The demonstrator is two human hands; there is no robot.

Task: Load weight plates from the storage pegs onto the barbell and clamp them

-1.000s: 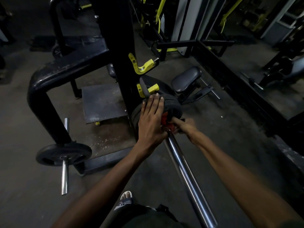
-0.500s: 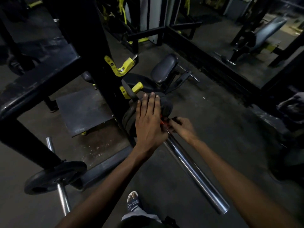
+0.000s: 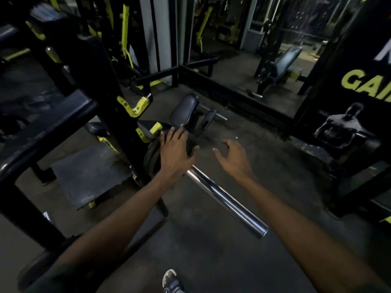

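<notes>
A chrome barbell sleeve [image 3: 224,199] runs from the lower right up to black weight plates [image 3: 151,157] stacked on it beside the rack upright. My left hand [image 3: 174,151] lies flat on the outer plate's face, fingers spread, and hides the spot where the red clamp was. My right hand [image 3: 231,157] hovers to the right of the plates, off the bar, with fingers curled apart and nothing in it. The clamp itself is not visible.
A black rack upright [image 3: 118,115] with yellow hooks [image 3: 135,106] stands just left of the plates. A padded seat [image 3: 185,109] sits behind them. A black metal platform [image 3: 88,174] lies at left. A black panel with yellow lettering [image 3: 359,85] stands at right. My shoe [image 3: 170,281] shows at the bottom.
My right hand has let go of the red clamp at the sleeve and pulled away to the right, open. The left hand stays on the plate. The view has tilted up.
</notes>
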